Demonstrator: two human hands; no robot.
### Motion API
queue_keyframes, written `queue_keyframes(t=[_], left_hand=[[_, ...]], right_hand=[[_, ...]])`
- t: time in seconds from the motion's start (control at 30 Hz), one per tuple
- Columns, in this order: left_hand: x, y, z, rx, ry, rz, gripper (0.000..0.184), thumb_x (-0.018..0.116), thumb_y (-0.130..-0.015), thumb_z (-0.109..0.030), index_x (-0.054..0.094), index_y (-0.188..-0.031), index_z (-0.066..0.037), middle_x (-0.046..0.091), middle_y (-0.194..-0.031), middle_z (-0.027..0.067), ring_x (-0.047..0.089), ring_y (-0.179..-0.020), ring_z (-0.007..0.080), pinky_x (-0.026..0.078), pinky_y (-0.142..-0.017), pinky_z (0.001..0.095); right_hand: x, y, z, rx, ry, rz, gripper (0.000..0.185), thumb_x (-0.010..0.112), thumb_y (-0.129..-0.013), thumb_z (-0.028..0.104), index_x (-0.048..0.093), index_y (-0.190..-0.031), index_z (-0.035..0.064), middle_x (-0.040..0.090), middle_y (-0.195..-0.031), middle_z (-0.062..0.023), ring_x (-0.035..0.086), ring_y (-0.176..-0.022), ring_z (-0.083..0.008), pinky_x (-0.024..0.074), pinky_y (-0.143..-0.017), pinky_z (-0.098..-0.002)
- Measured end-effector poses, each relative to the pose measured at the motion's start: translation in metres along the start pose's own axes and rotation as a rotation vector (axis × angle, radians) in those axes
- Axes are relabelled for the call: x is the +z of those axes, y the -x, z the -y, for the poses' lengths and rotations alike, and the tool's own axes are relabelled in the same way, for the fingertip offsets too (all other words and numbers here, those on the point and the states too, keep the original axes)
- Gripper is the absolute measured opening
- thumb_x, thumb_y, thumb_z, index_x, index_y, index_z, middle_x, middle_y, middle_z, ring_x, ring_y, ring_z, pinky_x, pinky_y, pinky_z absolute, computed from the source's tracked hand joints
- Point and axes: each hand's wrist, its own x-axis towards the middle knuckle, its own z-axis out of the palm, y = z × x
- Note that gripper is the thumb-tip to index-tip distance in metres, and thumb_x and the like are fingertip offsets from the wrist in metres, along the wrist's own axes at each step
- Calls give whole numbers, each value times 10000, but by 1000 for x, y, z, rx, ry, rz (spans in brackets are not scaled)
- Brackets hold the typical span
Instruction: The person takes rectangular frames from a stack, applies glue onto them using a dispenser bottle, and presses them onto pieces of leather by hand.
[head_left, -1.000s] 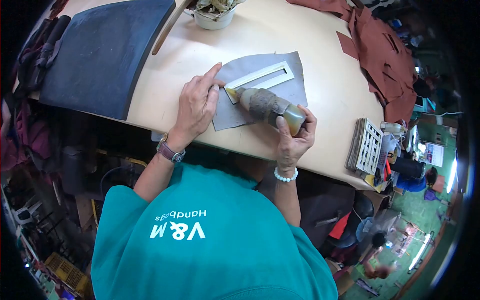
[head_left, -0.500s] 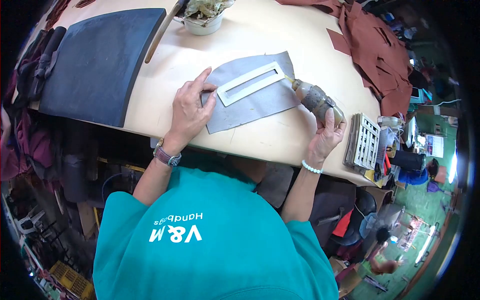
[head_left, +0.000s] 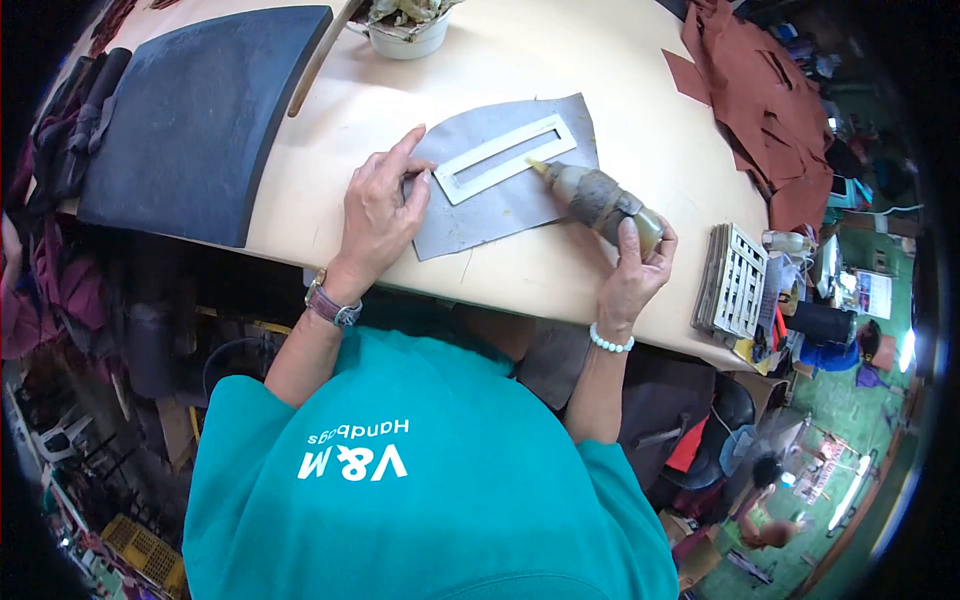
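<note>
A grey leather piece [head_left: 470,228] lies on the table, with a white rectangular frame [head_left: 497,181] with a long slot on top of it. My left hand [head_left: 380,210] rests at the frame's left end, thumb and a fingertip pinching in at its corner while the index finger points out above. My right hand [head_left: 635,270] is wrapped round the base of a stained squeeze bottle [head_left: 598,200], which has a dark band about its middle. The bottle is tilted, its yellowish nozzle reaching the lower long side of the frame.
A dark curved board [head_left: 190,120] covers the table's left, beside a wooden stick [head_left: 310,75]. A white pot [head_left: 410,42] stands at the back. Brown leather pieces [head_left: 745,90] lie at the right, above a stack of slotted frames [head_left: 732,280] near the table edge.
My right hand has carried the bottle leftward, and its nozzle has moved from the frame's right end to the lower long side. My left hand stays at the frame's left end.
</note>
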Motion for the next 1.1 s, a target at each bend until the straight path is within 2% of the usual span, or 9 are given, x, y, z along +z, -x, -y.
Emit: queue_keyframes(t=[0.2, 0.33, 0.5, 0.57, 0.67, 0.77, 0.9, 0.93, 1.1], left_hand=[[-2, 1, -1, -43, 52, 32, 470, 538, -842, -9, 482, -1306, -53, 683, -909, 80, 591, -899, 214, 439, -861, 356], [4, 0, 5, 52, 36, -58, 427, 566, -824, -41, 526, -1249, -47, 677, -850, 41, 561, -772, 202, 442, -743, 333], [1, -1, 0, -6, 47, 3, 472, 567, -836, -7, 480, -1300, -17, 672, -908, 104, 602, -893, 207, 456, -846, 335], [4, 0, 2, 24, 51, -17, 492, 618, -807, -48, 488, -1280, -1, 672, -893, 97, 587, -859, 224, 445, -803, 346], [3, 0, 2, 53, 32, 6, 557, 677, -765, -74, 481, -1278, 14, 670, -909, 97, 577, -861, 241, 432, -798, 357], [1, 1, 0, 65, -17, 47, 643, 720, -729, -86, 457, -1308, 1, 659, -937, 94, 577, -886, 240, 429, -824, 364], [2, 1, 1, 114, -84, 53, 660, 725, -735, -80, 442, -1328, -16, 654, -933, 88, 583, -882, 225, 442, -816, 355], [1, 0, 0, 118, -85, 55, 660, 724, -735, -79, 441, -1328, -17, 653, -934, 86, 582, -882, 225, 442, -815, 355], [2, 1, 1, 122, -98, 56, 668, 729, -729, -112, 442, -1323, -7, 651, -940, 74, 571, -889, 234, 421, -817, 367]], right_hand=[[14, 47, -10, -36, -2, 166, 430, 716, -782, 9, 473, -1137, 6, 564, -1007, -63, 556, -929, -122, 462, -824, -238], [21, 54, -8, -11, -58, 215, 402, 688, -801, 24, 485, -1148, 7, 577, -1023, -77, 571, -950, -142, 471, -849, -259], [0, 18, 11, 406, -634, 0, 315, 593, -855, 152, 529, -1127, 7, 592, -1055, -111, 599, -945, -211, 511, -873, -327], [-20, 3, 3, 201, -557, -40, 282, 596, -839, 112, 538, -1099, 17, 597, -1029, -94, 593, -912, -171, 500, -844, -295], [-54, -8, 2, 47, -90, 110, 285, 609, -819, 84, 531, -1086, 23, 600, -990, -72, 578, -888, -139, 478, -814, -267], [-51, -2, 16, 134, 222, 272, 297, 622, -814, 75, 532, -1092, 24, 595, -964, -55, 565, -895, -124, 454, -810, -244], [-27, -34, 27, -287, 726, 235, 170, 631, -781, 87, 637, -924, -4, 636, -973, -91, 603, -895, -209, 456, -849, -321], [-12, -43, 33, -347, 779, 258, 149, 629, -768, 101, 658, -858, -14, 637, -984, -133, 604, -907, -281, 455, -851, -352], [56, -80, 25, -212, 964, 615, 232, 536, -822, 141, 670, -930, -14, 616, -1006, -193, 594, -949, -335, 460, -862, -377]])
